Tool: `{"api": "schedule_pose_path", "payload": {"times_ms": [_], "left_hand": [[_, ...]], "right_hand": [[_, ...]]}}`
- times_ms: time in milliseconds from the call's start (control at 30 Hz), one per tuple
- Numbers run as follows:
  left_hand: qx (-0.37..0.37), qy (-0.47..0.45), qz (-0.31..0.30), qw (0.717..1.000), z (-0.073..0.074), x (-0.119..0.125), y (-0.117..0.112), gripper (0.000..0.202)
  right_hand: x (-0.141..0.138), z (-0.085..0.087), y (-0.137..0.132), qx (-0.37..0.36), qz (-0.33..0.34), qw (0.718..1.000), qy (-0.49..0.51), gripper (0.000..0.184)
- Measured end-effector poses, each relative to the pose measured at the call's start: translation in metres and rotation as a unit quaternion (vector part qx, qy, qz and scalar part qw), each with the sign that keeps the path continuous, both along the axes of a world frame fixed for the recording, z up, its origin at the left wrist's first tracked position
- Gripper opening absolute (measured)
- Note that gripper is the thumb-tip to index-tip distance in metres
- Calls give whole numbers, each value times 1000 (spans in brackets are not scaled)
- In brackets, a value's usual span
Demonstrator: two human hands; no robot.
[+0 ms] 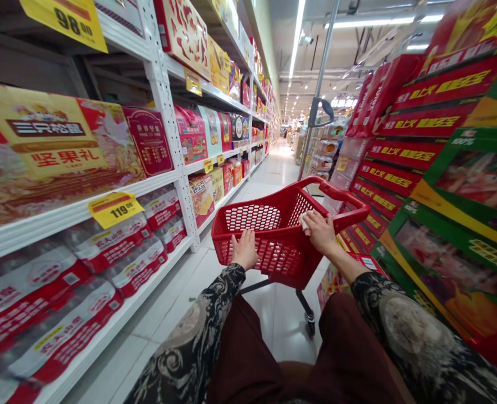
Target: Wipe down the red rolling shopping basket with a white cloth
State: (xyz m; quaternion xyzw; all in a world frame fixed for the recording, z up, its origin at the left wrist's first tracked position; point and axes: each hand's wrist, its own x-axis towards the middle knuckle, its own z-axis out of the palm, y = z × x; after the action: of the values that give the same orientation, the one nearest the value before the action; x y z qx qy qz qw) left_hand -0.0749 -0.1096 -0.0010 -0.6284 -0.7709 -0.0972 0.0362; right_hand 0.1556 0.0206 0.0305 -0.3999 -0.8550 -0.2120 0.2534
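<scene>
Left hand [245, 249], its fingers extended and thumb apart, is rested on the near rim of a red shopping cart [307, 268]. By the right hand [321, 231], a white wad [304, 221], cloth or paper, is held against the same rim near the handle [344, 196]. The cart is stood on the tiled floor [164, 308], just beyond the knees. To the left, shelves are stocked with bottle packs [63, 328] below and gift boxes [54, 134] above, yellow price tags [116, 210] being fixed along the edges. To the right, green boxes [450, 224] and red cartons [400, 177] are stacked high. Farther off, a metal pole [322, 53] is seen beneath ceiling lights [297, 39].
</scene>
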Motion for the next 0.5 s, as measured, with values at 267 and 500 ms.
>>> {"api": "schedule_pose_path", "payload": {"times_ms": [267,500], "left_hand": [[1,5,72,997,-7,-23,-12,71],[1,2,51,999,-7,-15,-12,75]], "right_hand": [[-4,5,2,-12,-19,1000,15,37],[-65,-12,-31,-63,60,996,-21,38]]}}
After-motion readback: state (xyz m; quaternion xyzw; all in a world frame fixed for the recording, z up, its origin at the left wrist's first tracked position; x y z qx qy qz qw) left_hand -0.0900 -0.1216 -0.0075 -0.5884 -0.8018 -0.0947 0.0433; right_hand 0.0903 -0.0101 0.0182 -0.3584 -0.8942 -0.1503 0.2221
